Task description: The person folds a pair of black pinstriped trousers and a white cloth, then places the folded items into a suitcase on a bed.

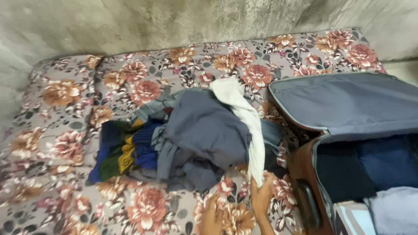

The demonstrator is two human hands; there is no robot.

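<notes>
Right hand (261, 191), lower centre of frame: grip pinched narrow on the bottom end of a white cloth (245, 120) trailing up over a grey garment (203, 132). Left hand (210, 223), bottom centre: resting on the floral mattress (61, 122), grip width unclear. Open suitcase (364, 143) at right.

The suitcase (364, 143) runs off the right edge. The left hand (210, 225) is blurred, its fingers perhaps curled; the clothes pile (188, 140) hides lower garments.
</notes>
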